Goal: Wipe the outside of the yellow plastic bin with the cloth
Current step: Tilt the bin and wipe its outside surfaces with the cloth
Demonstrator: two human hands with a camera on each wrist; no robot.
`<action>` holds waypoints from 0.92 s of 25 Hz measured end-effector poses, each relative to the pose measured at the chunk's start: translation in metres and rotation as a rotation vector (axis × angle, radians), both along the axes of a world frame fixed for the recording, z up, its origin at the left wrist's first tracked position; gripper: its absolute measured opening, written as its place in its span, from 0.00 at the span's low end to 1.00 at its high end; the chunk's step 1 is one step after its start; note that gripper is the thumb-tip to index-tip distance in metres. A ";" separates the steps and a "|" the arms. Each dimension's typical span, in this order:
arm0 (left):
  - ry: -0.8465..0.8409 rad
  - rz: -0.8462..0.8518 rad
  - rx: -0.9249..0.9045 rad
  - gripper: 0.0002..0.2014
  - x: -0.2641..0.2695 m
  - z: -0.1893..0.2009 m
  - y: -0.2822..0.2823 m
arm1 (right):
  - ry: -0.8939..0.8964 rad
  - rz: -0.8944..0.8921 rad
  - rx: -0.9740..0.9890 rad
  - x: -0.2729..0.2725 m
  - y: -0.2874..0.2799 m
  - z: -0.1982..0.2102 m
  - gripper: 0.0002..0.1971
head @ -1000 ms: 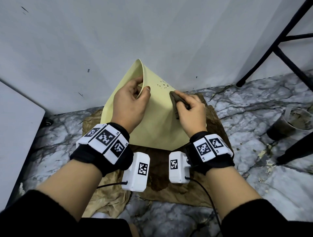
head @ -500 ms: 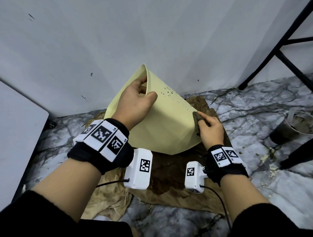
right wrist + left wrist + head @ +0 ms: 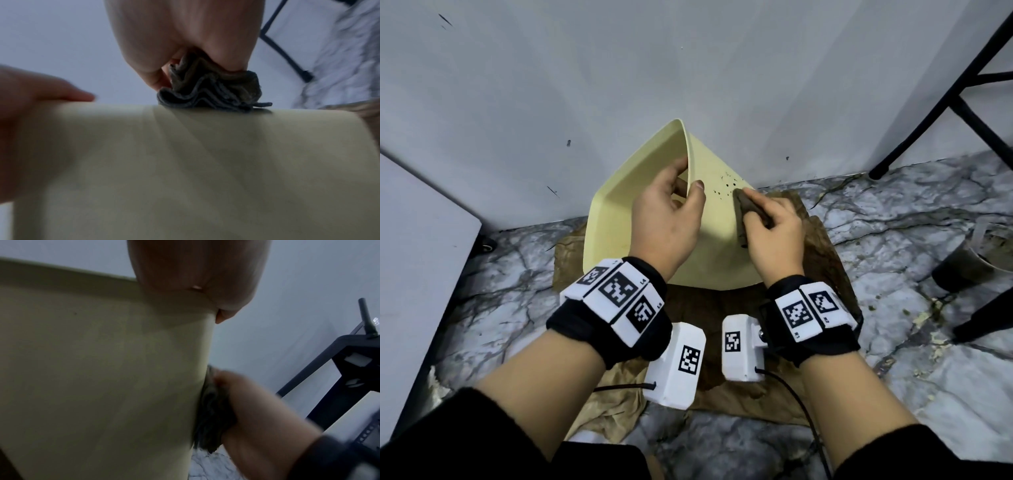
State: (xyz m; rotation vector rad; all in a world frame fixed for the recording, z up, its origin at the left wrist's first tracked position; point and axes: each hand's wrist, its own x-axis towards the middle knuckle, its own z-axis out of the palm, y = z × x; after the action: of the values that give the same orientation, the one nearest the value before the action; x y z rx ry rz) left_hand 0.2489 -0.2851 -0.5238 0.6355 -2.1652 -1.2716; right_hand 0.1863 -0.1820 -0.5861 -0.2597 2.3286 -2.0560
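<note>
The pale yellow plastic bin (image 3: 717, 246) lies tipped on the floor against the wall, its opening to the left. My left hand (image 3: 671, 219) grips its rim, fingers inside and thumb on the outer wall. My right hand (image 3: 770, 233) holds a folded dark grey cloth (image 3: 748, 216) and presses it against the bin's outer side, just below a cluster of dark specks (image 3: 726, 181). In the right wrist view the bunched cloth (image 3: 213, 95) sits on the bin's wall (image 3: 195, 170). In the left wrist view the cloth (image 3: 213, 417) lies against the bin's right edge (image 3: 98, 378).
A stained brown rag (image 3: 726, 342) is spread under the bin on the marble floor (image 3: 911, 219). Black metal legs (image 3: 948, 92) stand at the right, beside a dirty plastic cup (image 3: 976, 260). A white panel (image 3: 417, 260) rises at the left. The grey wall (image 3: 688, 58) is close behind.
My right hand has slid the cloth from the bin's lower right edge back up its outer side towards the specks. The left hand keeps its grip on the rim.
</note>
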 end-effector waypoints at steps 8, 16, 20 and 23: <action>0.010 0.030 0.014 0.14 0.008 0.002 -0.013 | 0.266 0.091 0.015 0.029 -0.030 0.028 0.18; -0.015 0.019 0.071 0.21 0.013 0.001 -0.016 | -0.170 -0.034 0.224 -0.014 0.027 -0.056 0.18; -0.023 0.018 0.062 0.23 0.009 0.002 -0.015 | -0.273 -0.066 0.291 -0.018 0.040 -0.069 0.17; -0.015 0.030 0.053 0.22 0.009 0.004 -0.014 | -0.233 -0.050 0.269 -0.014 0.029 -0.048 0.18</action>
State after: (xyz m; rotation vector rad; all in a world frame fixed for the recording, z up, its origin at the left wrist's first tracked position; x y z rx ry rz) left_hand 0.2574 -0.2988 -0.5198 0.6982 -2.1326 -1.3165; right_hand 0.1726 -0.1529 -0.6338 0.0436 2.4452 -1.6581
